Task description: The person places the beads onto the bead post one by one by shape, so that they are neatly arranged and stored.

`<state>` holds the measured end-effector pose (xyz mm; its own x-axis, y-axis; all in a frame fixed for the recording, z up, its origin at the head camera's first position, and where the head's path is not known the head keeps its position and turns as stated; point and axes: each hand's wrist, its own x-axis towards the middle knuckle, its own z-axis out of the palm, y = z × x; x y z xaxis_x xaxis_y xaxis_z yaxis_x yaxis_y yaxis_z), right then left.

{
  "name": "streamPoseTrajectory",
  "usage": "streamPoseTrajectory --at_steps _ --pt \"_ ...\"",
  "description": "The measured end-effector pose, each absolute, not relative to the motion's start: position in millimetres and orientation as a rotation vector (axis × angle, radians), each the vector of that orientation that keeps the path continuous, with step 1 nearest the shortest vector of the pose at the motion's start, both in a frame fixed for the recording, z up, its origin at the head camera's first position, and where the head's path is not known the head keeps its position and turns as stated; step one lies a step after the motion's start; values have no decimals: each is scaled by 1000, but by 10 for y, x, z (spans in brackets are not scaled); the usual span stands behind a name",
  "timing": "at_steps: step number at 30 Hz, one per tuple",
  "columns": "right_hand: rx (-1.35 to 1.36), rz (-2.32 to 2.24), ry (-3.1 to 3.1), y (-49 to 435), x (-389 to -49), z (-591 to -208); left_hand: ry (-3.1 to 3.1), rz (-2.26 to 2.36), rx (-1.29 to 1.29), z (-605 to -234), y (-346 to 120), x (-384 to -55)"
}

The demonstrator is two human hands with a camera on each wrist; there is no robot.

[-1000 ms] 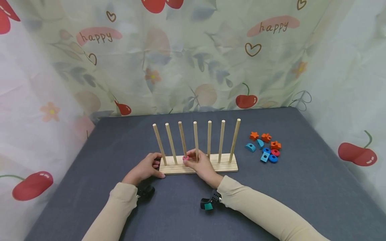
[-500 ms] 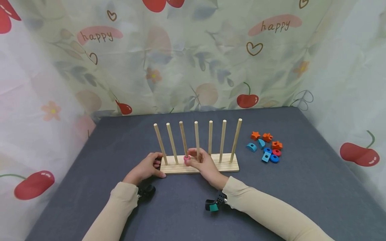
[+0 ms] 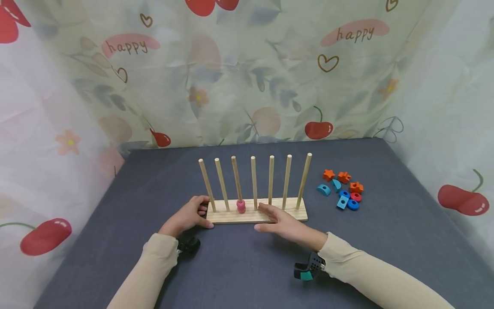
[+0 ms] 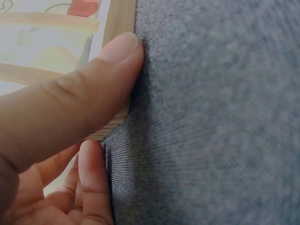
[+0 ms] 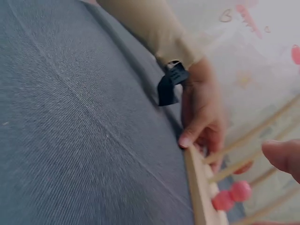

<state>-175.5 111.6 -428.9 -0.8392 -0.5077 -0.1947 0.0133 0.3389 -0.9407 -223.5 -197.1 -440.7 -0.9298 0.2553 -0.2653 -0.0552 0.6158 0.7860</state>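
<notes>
A pale wooden peg board (image 3: 227,218) with a row of several upright pegs lies on the dark tabletop. Two pink beads (image 3: 241,207) sit stacked at the foot of the third peg from the left; the right wrist view shows the lower pink bead (image 5: 222,200) against the base. My left hand (image 3: 190,216) holds the board's left end, its thumb (image 4: 101,86) along the front edge and its fingers curled at the end. Nothing is in my right hand (image 3: 287,225), which is over the front right part of the board with its fingers extended and apart from the beads.
Right of the board lies a loose group of small pieces: orange stars (image 3: 329,174), light blue half-rounds (image 3: 323,189), a light blue rectangle (image 3: 342,202), dark blue rings (image 3: 353,204) and a red ring (image 3: 356,197). A patterned curtain (image 3: 231,86) hangs behind the table (image 3: 239,270).
My right hand has let go of the pink bead at the third peg and moved right and toward me, its fingers straightening. The left hand keeps its hold on the board.
</notes>
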Motion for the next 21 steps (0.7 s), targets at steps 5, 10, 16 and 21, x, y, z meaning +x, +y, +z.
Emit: streamPoseTrajectory --at_steps 5,10,16,21 --pt "-528 -1475 2110 1485 -1654 -4174 2498 1237 159 -4406 -1963 -2240" --pt "-551 -1480 2143 1874 -1615 -3961 2498 1231 158 -4399 -1961 -2233" --pt "-531 -1570 2269 2245 -1647 -3771 2497 1232 154 -4403 -1959 -2236" --pt "-420 -1549 2555 2453 -1821 -3782 2496 1229 151 -4404 -1960 -2238"
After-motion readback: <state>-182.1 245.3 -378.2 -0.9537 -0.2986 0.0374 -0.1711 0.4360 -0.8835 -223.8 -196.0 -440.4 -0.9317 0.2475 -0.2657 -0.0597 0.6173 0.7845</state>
